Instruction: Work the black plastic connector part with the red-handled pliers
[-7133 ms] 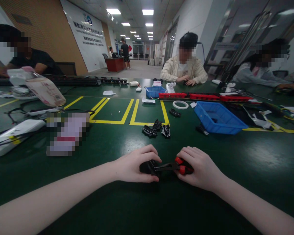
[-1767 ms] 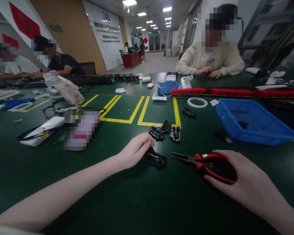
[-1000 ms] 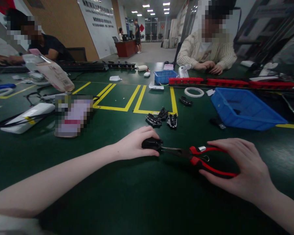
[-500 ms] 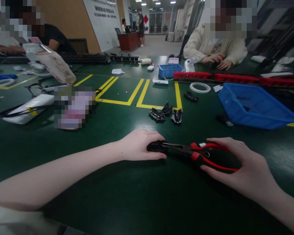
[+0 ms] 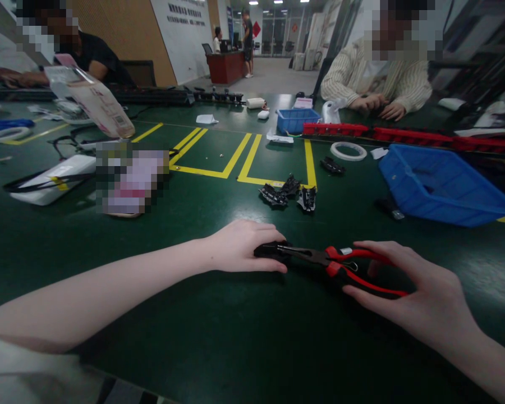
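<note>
My left hand is closed around a small black part, which its fingers partly hide. My right hand grips red-handled long-nose pliers by both handles. The dark jaws point left, and their tips meet the black part between my left thumb and fingers. A wire spring shows between the handles. Just beyond my left hand, several black parts with silvery edges lie in a small group on the green table.
A large blue bin stands to the right, with a white ring and another black part near it. To the left lie a phone and a white case with a black strap. Other people sit across the table.
The whole view has shifted slightly, so background things sit a little further right. Both hands keep their hold on the black part and the pliers, nearly unmoved.
</note>
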A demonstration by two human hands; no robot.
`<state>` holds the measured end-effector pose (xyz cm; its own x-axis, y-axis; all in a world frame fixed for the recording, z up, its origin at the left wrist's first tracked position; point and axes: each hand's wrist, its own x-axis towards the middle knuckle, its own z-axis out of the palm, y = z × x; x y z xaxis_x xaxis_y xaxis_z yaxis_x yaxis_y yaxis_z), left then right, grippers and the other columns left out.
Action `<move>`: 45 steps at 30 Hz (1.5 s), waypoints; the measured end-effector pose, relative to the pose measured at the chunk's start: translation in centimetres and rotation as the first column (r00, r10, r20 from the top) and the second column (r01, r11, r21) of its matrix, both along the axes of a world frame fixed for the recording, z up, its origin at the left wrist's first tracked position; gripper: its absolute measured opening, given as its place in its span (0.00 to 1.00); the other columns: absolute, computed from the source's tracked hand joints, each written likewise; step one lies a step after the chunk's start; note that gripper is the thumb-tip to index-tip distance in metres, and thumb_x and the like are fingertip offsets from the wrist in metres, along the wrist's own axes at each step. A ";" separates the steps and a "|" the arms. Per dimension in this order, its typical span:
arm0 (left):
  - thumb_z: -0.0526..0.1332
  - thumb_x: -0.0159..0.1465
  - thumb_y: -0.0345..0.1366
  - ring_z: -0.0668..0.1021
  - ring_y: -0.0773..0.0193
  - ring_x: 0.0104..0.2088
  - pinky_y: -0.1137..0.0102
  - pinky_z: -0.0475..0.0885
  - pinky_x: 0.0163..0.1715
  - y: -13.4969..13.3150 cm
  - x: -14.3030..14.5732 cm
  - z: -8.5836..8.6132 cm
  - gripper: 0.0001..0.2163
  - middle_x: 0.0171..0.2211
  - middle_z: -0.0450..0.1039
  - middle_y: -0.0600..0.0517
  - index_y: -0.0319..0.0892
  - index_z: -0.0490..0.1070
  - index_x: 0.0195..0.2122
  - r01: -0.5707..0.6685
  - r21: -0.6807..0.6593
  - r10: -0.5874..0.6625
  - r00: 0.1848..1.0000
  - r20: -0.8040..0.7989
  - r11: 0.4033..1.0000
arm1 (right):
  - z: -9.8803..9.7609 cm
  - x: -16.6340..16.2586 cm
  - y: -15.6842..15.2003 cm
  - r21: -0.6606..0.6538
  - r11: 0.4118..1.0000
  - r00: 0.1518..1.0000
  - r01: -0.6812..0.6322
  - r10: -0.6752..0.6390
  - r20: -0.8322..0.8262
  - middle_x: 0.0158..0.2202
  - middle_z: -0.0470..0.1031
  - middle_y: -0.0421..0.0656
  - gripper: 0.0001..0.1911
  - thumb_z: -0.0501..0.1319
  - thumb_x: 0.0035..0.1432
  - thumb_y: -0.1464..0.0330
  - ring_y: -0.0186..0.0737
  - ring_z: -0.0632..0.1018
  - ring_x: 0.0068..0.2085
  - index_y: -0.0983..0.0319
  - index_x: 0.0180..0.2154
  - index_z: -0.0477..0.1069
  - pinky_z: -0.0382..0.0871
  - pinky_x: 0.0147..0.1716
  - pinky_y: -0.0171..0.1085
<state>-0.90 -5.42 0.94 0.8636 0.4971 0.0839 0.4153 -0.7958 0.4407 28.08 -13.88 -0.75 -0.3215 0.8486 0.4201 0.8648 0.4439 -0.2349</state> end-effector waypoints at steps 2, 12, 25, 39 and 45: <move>0.59 0.63 0.49 0.76 0.63 0.34 0.72 0.65 0.30 0.1 -0.1 -0.1 0.19 0.37 0.74 0.50 0.39 0.69 0.48 0.009 0.018 -0.009 1.000 -0.008 1.000 | 0.0 -0.1 -0.1 0.037 0.999 1.000 -0.004 0.004 0.017 0.41 0.75 0.45 0.28 0.62 0.50 0.52 0.43 0.77 0.35 0.56 0.50 0.63 0.73 0.31 0.41; 0.61 0.62 0.49 0.77 0.63 0.34 0.73 0.64 0.30 0.1 -0.3 -0.4 0.20 0.39 0.75 0.50 0.38 0.69 0.48 0.084 0.020 -0.085 0.995 0.045 0.996 | 0.3 0.2 -0.3 0.159 0.984 0.993 -0.077 0.063 0.096 0.41 0.74 0.47 0.28 0.62 0.50 0.56 0.46 0.77 0.38 0.59 0.51 0.63 0.72 0.35 0.43; 0.62 0.61 0.47 0.77 0.63 0.34 0.72 0.67 0.32 0.0 -0.2 -0.2 0.19 0.38 0.75 0.50 0.38 0.69 0.47 0.091 -0.025 -0.089 0.994 0.058 0.996 | 0.3 0.0 0.0 0.029 0.998 0.998 -0.057 0.058 -0.027 0.45 0.74 0.46 0.28 0.63 0.51 0.56 0.45 0.78 0.42 0.58 0.52 0.62 0.75 0.38 0.43; 0.61 0.62 0.47 0.76 0.64 0.33 0.73 0.64 0.30 0.2 -0.4 -0.4 0.19 0.38 0.75 0.50 0.38 0.69 0.48 0.093 0.004 -0.093 0.994 0.064 0.996 | 0.3 -0.2 -0.3 0.065 0.997 0.998 -0.045 0.047 -0.039 0.43 0.74 0.45 0.27 0.63 0.52 0.56 0.41 0.78 0.37 0.58 0.51 0.63 0.75 0.36 0.41; 0.62 0.62 0.47 0.76 0.63 0.34 0.73 0.64 0.30 0.2 -0.4 -0.4 0.19 0.37 0.75 0.50 0.39 0.69 0.48 0.109 -0.001 -0.109 0.991 0.074 0.994 | 0.8 0.1 -0.3 0.249 0.958 0.987 -0.143 0.119 0.109 0.41 0.74 0.49 0.27 0.64 0.51 0.58 0.44 0.77 0.40 0.63 0.50 0.63 0.74 0.38 0.41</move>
<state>-1.26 -5.17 0.51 0.9042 0.4010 0.1468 0.2925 -0.8320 0.4714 28.17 -14.18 0.02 -0.4700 0.6647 0.5807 0.8078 0.5892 -0.0207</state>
